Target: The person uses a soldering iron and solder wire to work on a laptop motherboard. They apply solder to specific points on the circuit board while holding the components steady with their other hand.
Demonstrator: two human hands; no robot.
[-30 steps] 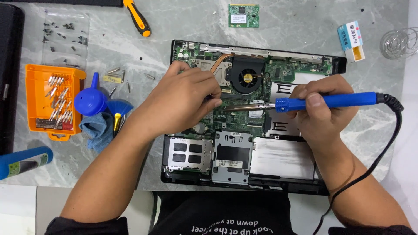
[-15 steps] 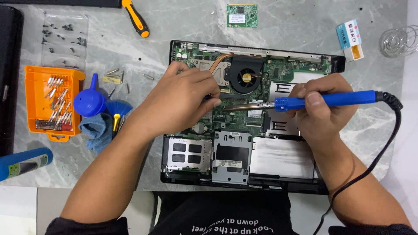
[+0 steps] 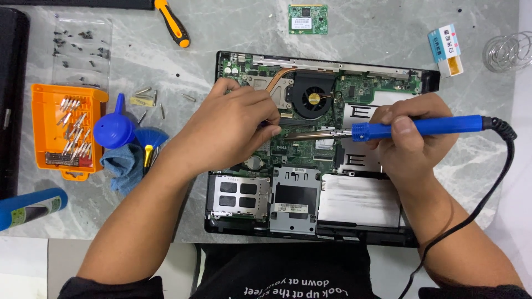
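left hand (image 3: pixel 233 130) curled, fingertips pinched; right hand (image 3: pixel 407 141) fisted, gripping

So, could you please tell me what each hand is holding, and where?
The right hand grips the soldering iron by its blue handle. Whether the left hand holds anything cannot be told.

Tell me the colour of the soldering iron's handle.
Blue, with a black cord; soldering iron in the right hand, head view.

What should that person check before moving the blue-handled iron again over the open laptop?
1. Right hand grips the blue-handled soldering iron: ok.
2. Left hand rests on the green circuit board: ok.
3. Metal tip points at the left fingers: not ok, close.
4. Black cord hangs off the table, unsnagged: ok.
5. Tip touching the board: cannot tell.
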